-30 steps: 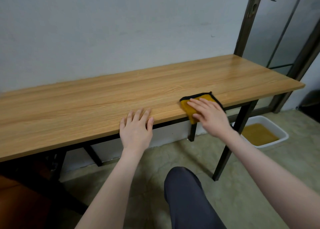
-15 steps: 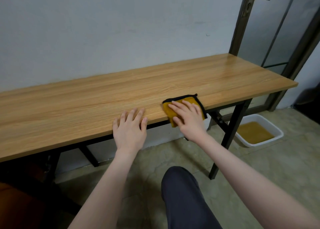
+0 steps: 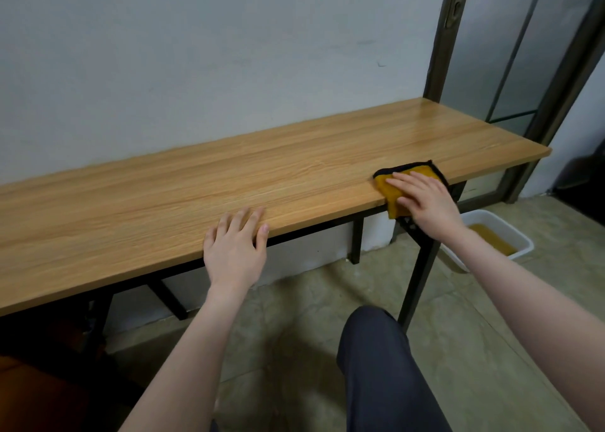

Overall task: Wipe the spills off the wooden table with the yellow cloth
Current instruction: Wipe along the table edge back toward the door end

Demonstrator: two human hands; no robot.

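Observation:
The yellow cloth with a black hem lies folded on the front edge of the long wooden table, right of centre, one corner hanging over the edge. My right hand presses flat on it with straight fingers. My left hand rests on the table's front edge near the middle, fingers straight on the wood and holding nothing. I cannot make out any spill on the wood.
A white wall runs right behind the table. A metal-framed glass door stands at the right end. On the floor under that end sits a white tub of brownish liquid. My knee is below the table's edge.
My right hand slid the cloth left along the front edge, then back to the right. The left hand stayed on the table's edge.

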